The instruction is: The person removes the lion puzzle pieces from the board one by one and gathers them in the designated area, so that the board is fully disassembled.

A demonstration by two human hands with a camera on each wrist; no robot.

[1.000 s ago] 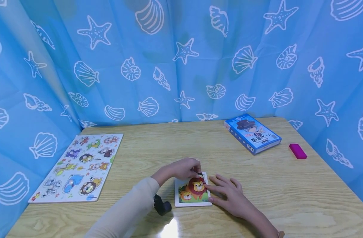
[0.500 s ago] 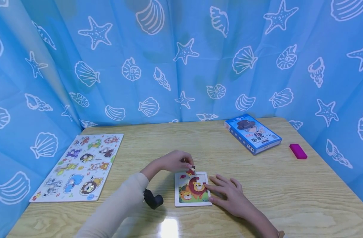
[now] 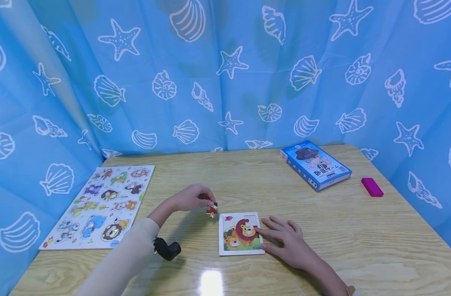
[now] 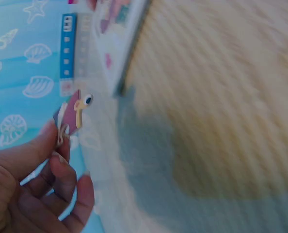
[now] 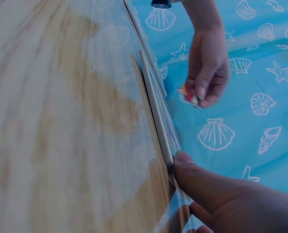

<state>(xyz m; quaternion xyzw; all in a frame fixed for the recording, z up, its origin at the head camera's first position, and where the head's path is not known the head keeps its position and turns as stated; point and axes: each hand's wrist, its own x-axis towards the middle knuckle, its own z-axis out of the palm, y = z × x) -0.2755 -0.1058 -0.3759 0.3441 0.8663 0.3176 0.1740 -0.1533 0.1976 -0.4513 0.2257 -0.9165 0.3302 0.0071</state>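
Observation:
My left hand [image 3: 194, 198] pinches a small jigsaw piece [image 3: 212, 210] in dark red, yellow and white. It holds the piece just above the table, left of a square lion jigsaw puzzle [image 3: 221, 242] in a white frame. In the left wrist view the piece [image 4: 72, 115] sits between thumb and fingertips, with an eye printed on it. A gap shows in the puzzle's upper right part. My right hand [image 3: 290, 244] lies with fairly straight fingers at the puzzle's right edge. Its thumb [image 5: 197, 174] touches the frame's side in the right wrist view.
A large white animal puzzle board [image 3: 134, 213] lies at the left. Toward the back right is a blue game box [image 3: 319, 164], with a pink block [image 3: 372, 187] beside it. A blue shell-print curtain [image 3: 225, 94] encloses the wooden table [image 3: 358, 242].
My left hand has lifted the jigsaw piece out of the puzzle's upper part and carried it left, past the frame. The right hand stays at the puzzle's edge.

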